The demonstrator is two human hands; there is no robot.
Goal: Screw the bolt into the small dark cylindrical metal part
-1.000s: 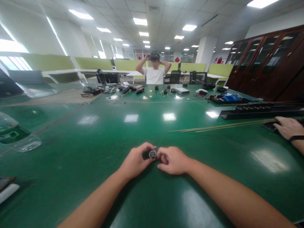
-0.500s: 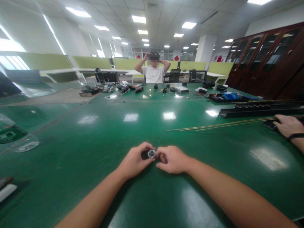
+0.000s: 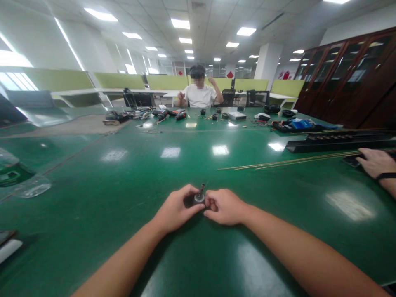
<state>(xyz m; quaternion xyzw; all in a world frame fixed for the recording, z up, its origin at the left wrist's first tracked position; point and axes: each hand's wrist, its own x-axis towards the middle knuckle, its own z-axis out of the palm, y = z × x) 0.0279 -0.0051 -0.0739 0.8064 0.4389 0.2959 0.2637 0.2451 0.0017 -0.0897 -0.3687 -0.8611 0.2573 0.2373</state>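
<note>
Just in front of me, low over the green table, a small round metal part with a thin upright stem [image 3: 199, 198] sits between my hands. My left hand [image 3: 177, 208] is closed around it from the left, thumb in front and index finger behind. From the right, my right hand [image 3: 227, 207] has its curled fingertips against the part's edge. The underside of the part is hidden by fingers, so its exact kind cannot be made out.
Thin brass-coloured rods [image 3: 278, 162] lie at the right, near a black rail [image 3: 328, 145] and another person's hand [image 3: 375, 161]. A plastic bottle [image 3: 15, 173] lies left. Across the table sits a person in white [image 3: 199, 96], behind tools and small black parts [image 3: 215, 117].
The metal part has tipped, so its stem now points up instead of toward me. My hands have barely shifted. The person opposite has lowered their arms from their head.
</note>
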